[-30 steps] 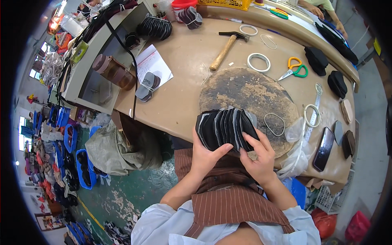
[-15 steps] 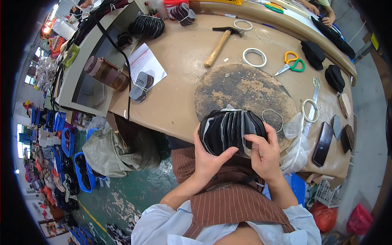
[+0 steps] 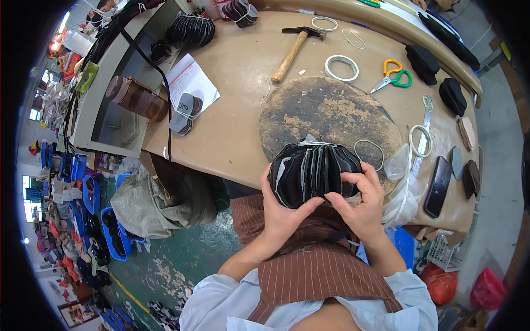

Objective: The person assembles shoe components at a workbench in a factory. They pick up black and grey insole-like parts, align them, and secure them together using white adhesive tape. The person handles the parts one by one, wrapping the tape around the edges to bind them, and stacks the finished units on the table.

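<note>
Both hands — left hand [image 3: 284, 215], right hand [image 3: 361, 207] — clasp the fanned black sole stack [image 3: 313, 172] (long axis left-right); fingers clenched around it.

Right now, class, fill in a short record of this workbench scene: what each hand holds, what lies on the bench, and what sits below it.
Left hand: grips the left side of a stack of black sole pieces
Right hand: grips the stack's right side
Surface: tan workbench with a worn round pad
Tools: hammer, scissors, tape ring
Below bench: grey-green sack
</note>
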Motion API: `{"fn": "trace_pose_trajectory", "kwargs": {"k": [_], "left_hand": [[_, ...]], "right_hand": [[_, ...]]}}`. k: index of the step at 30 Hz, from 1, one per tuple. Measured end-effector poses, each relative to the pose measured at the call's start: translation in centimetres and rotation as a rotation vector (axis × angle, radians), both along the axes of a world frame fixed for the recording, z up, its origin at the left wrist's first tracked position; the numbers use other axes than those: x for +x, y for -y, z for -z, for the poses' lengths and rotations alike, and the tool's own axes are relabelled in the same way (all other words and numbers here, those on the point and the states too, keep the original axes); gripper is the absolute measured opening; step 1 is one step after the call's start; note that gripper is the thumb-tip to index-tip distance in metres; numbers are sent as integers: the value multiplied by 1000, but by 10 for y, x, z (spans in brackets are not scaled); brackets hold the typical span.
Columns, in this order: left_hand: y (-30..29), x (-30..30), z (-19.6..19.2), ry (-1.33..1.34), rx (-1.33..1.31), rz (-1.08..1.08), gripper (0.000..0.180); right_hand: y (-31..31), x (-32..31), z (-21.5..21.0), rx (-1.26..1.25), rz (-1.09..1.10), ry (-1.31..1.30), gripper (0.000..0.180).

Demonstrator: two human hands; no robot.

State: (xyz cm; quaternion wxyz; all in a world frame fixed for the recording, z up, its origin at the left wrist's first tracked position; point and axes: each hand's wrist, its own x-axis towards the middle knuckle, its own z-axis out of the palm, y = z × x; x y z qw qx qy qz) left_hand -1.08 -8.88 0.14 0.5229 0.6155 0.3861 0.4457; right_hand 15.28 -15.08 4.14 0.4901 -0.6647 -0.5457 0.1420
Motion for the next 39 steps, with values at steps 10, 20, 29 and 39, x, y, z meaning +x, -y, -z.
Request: {"fn": "trace_pose_trajectory", "kwargs": {"k": [10, 20, 29, 39], "left_hand": [[3, -2, 6, -9, 17, 2, 100], [2, -1, 5, -13, 30, 19, 101], [0, -1, 5, -24, 60, 35, 101], [-1, -3, 6, -56, 71, 43, 103]], "right_hand": [[4, -2, 4, -4, -3, -7, 42], [4, -2, 5, -20, 3, 10, 44], [4, 0, 8, 8, -33, -16, 40], [5, -1, 11, 4, -38, -54, 35]]}}
